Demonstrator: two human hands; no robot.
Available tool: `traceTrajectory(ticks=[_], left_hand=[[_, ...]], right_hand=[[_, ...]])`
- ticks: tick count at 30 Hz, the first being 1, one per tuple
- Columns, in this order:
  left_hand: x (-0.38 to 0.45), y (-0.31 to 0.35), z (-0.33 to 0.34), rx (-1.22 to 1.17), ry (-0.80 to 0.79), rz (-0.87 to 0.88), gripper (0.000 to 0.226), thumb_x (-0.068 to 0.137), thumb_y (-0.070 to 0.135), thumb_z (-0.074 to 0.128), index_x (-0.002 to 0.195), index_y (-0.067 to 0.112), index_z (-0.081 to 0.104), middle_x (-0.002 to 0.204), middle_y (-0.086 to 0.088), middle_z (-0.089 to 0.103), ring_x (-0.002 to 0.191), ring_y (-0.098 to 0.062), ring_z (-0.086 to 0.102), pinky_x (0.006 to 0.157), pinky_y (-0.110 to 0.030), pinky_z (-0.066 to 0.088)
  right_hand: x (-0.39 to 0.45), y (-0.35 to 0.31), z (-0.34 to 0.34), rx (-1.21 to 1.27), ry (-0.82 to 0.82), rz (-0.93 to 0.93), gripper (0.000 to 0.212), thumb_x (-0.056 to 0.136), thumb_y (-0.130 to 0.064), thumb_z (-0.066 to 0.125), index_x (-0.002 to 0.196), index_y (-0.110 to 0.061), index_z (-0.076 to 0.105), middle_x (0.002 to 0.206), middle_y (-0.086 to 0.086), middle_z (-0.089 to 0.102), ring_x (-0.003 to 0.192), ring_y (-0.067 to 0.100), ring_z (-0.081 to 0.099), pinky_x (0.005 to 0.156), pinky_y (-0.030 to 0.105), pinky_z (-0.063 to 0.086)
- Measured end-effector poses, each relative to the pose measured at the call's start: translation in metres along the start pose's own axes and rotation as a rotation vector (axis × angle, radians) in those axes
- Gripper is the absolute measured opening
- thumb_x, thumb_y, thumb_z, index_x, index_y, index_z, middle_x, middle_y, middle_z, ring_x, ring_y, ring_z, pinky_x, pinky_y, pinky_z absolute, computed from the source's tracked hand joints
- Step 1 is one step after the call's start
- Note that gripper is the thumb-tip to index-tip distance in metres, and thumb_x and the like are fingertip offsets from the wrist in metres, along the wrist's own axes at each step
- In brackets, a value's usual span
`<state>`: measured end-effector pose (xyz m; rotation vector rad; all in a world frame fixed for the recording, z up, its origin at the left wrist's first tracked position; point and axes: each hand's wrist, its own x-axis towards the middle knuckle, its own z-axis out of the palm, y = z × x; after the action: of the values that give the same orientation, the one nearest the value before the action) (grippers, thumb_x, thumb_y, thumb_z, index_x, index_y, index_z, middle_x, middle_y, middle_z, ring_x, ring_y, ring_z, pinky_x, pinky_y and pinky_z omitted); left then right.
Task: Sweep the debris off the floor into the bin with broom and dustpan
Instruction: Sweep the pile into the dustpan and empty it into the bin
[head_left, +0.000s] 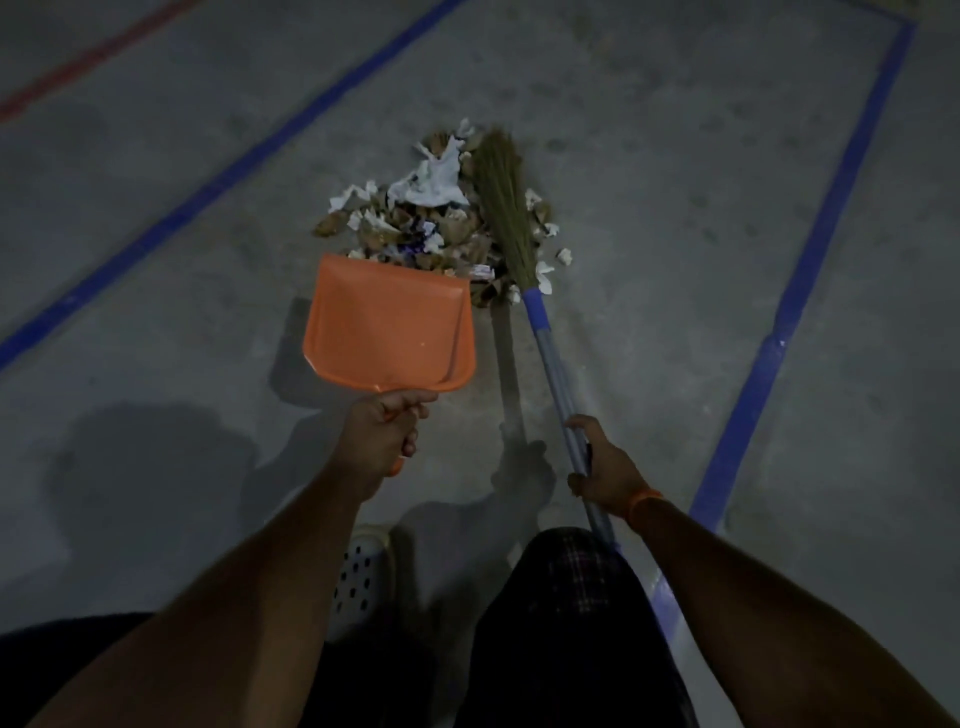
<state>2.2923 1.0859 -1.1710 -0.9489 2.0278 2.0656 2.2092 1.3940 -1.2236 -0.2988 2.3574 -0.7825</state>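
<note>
left hand (387, 426): curled round the handle of the orange dustpan (387, 325), holding it with its open lip against the near edge of the heap.
right hand (602, 465): wrapped round the grey shaft of the broom (501, 208), partway up; an orange band sits on that wrist.
debris (423, 213): one gathered heap of torn white paper, brown scraps and small wrappers on the grey floor (156, 441), just beyond the pan's lip and touching it.
broom head: straw bristles lie along the right side of the heap, tips pointing away from the person; a few white bits sit loose just right of the bristles.
dustpan contents: the pan's inside looks bare, save a pale speck or two.
bin: not in view.
done so far: the litter appears collected into a single pile and the pan is set to receive it.
left to do: by my reading, nearly all of the loading: drawing the heap into the pan, catching the loose bits at the right, then carrying it to the bin.
surroundings: blue tape lines (810, 234) cross the floor on both sides, a red line at far left; a pale perforated shoe (361, 577) shows below the left arm.
</note>
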Motion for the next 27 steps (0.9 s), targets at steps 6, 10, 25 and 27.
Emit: traceTrajectory(ticks=[6, 10, 25, 27], left_hand=[[0.008, -0.003, 0.006, -0.030, 0.012, 0.063, 0.030, 0.100, -0.004, 0.048, 0.107, 0.012, 0.073, 0.091, -0.007, 0.062, 0.053, -0.009, 0.046, 0.048, -0.022, 0.043], [0.003, -0.001, 0.007, -0.041, 0.024, 0.075, 0.031, 0.100, -0.004, 0.048, 0.108, 0.012, 0.073, 0.090, -0.006, 0.062, 0.052, -0.009, 0.045, 0.048, -0.021, 0.043], [-0.015, -0.011, -0.009, -0.078, 0.005, 0.097, 0.033, 0.100, -0.006, 0.047, 0.104, 0.014, 0.073, 0.090, -0.006, 0.061, 0.051, -0.008, 0.045, 0.047, -0.022, 0.041], [-0.018, -0.008, -0.010, -0.087, 0.003, 0.096, 0.033, 0.100, -0.005, 0.047, 0.104, 0.014, 0.073, 0.089, -0.005, 0.061, 0.051, -0.009, 0.045, 0.047, -0.022, 0.041]], right_hand=[[0.038, -0.015, -0.016, 0.002, 0.019, -0.033, 0.068, 0.072, -0.011, 0.068, 0.126, -0.045, 0.046, 0.114, 0.005, 0.043, 0.084, 0.028, 0.060, 0.067, 0.034, 0.057], [0.053, -0.031, -0.029, 0.094, 0.070, -0.032, 0.022, 0.079, -0.012, 0.073, 0.096, -0.023, 0.065, 0.097, 0.012, 0.067, 0.064, 0.027, 0.070, 0.065, 0.042, 0.061], [0.038, -0.041, -0.041, 0.370, 0.092, 0.010, 0.033, 0.086, -0.001, 0.063, 0.108, -0.025, 0.070, 0.102, 0.009, 0.068, 0.069, 0.030, 0.073, 0.061, 0.041, 0.061], [0.030, -0.036, -0.040, 0.369, 0.117, -0.053, 0.004, 0.086, -0.014, 0.072, 0.091, -0.014, 0.071, 0.081, 0.010, 0.071, 0.065, 0.033, 0.072, 0.062, 0.044, 0.060]])
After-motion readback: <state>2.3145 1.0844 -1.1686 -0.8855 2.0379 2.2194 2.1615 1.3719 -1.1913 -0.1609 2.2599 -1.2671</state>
